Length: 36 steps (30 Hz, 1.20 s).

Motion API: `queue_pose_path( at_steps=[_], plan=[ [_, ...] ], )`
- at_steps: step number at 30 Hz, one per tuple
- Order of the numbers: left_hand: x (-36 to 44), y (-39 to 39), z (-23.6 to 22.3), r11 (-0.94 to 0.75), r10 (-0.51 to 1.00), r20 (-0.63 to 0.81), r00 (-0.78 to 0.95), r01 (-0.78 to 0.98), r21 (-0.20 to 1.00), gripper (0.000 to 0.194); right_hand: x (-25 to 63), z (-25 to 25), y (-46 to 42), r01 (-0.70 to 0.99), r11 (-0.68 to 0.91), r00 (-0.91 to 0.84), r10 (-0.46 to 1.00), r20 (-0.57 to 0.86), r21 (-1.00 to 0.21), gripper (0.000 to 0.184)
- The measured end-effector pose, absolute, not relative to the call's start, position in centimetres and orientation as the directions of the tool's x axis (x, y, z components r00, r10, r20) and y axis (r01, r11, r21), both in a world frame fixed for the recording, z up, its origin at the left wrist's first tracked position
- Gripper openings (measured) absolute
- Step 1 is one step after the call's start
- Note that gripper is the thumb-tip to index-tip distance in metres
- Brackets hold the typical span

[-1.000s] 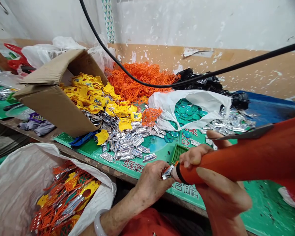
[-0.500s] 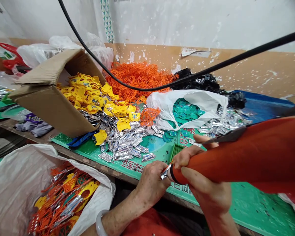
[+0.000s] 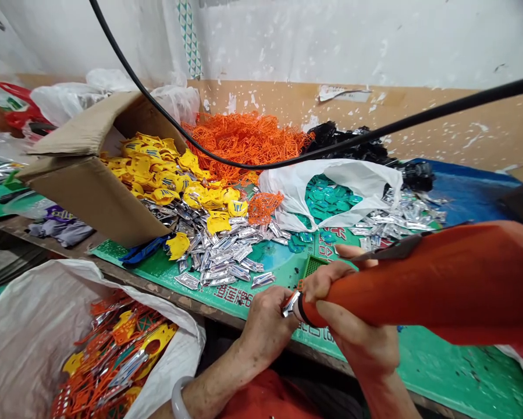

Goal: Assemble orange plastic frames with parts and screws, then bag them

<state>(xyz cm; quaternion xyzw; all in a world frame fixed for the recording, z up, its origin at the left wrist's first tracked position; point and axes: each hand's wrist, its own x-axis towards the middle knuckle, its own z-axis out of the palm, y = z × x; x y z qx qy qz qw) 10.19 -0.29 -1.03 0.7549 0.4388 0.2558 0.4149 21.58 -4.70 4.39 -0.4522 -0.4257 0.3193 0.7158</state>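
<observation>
The left hand [image 3: 267, 329] pinches a small silver metallic piece [image 3: 291, 304] closed-fingered, right against the black-ringed tip of the orange cylindrical tool [image 3: 401, 297] gripped tightly in the right hand [image 3: 352, 331].

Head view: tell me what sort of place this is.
Probably a small workshop handling moulded parts: a heap of orange plastic pieces, yellow pieces spilling from a cardboard box, and a woven sack of mixed pieces.

Head-worn view — forward, downward, close
</observation>
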Motion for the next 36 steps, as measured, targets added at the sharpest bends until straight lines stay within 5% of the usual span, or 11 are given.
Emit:
queue_pose_path(
  at_steps=[6, 11, 18, 23, 27, 36],
  plan=[
    [9.6, 0.1, -0.1, -0.227, 0.841, -0.028, 0.541, 0.399, 0.888, 0.023, 22.2, 6.7, -4.6, -0.211, 0.498, 0.507, 0.791, 0.341, -0.841, 0.058],
    [8.3, 0.9, 0.0, 0.175, 0.802, -0.203, 0.561, 0.103, 0.979, 0.024, 24.8, 8.2, -3.9, -0.080, 0.544, 0.662, 0.655, 0.364, -0.835, 0.042],
    [7.9, 2.1, 0.0, 0.583, 0.736, -0.390, 0.554, -0.225, 0.781, 0.036, 29.8, 6.1, -3.4, 0.110, 0.411, 0.797, 0.508, 0.327, -0.905, 0.031],
    [8.6, 2.0, -0.6, 0.653, 0.725, -0.473, 0.500, -0.283, 0.703, 0.025, 30.7, 4.5, -4.8, 0.107, 0.353, 0.827, 0.487, 0.281, -0.929, 0.034],
    [8.9, 1.7, -0.9, 0.683, 0.710, -0.525, 0.469, -0.278, 0.675, 0.024, 29.2, 4.2, -6.6, 0.007, 0.335, 0.773, 0.596, 0.218, -0.942, 0.018],
    [8.7, 1.8, -0.9, 0.657, 0.743, -0.514, 0.429, -0.321, 0.682, 0.017, 27.9, 0.4, -6.7, -0.046, 0.249, 0.772, 0.623, 0.124, -0.967, 0.016]
  ],
)
